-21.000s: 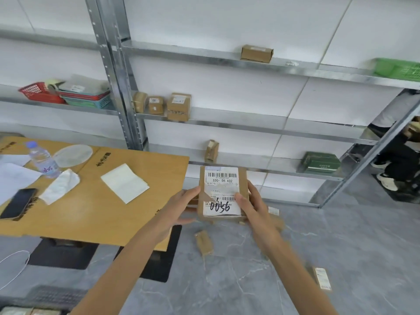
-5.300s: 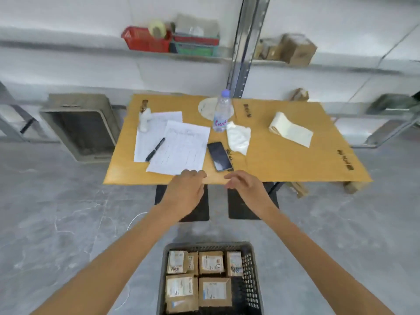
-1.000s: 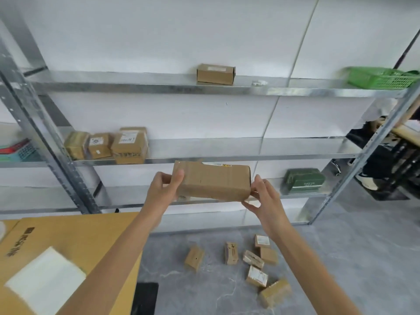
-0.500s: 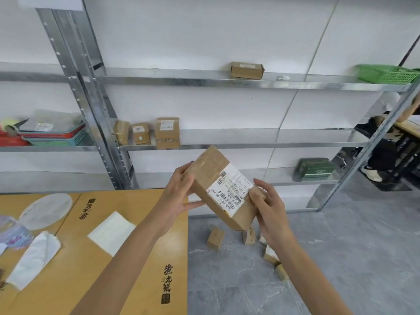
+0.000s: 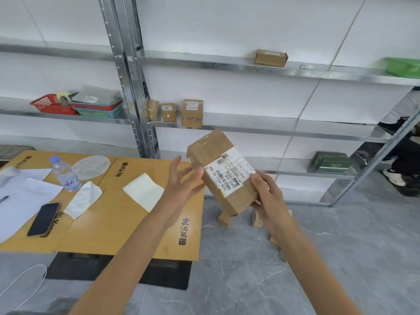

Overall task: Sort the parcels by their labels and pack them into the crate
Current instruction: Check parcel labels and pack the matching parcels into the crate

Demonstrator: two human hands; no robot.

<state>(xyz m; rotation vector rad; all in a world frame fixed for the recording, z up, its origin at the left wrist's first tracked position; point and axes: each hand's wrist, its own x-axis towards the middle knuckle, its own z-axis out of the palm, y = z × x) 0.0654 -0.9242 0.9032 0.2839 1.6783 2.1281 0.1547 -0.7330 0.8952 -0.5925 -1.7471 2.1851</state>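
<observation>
My left hand (image 5: 184, 185) is raised, fingers straight and spread; my right hand (image 5: 267, 196) curls round the lower end of the parcel (image 5: 213, 151), both forearms stretched forward.

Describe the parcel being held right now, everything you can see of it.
The parcel is an oblong brown cardboard box, taped at its upper end, with a white barcoded label on the face toward the camera. It is held tilted in the air beside the table. The right hand grips its lower end; the left hand, spread open, reaches its side, contact unclear.
</observation>
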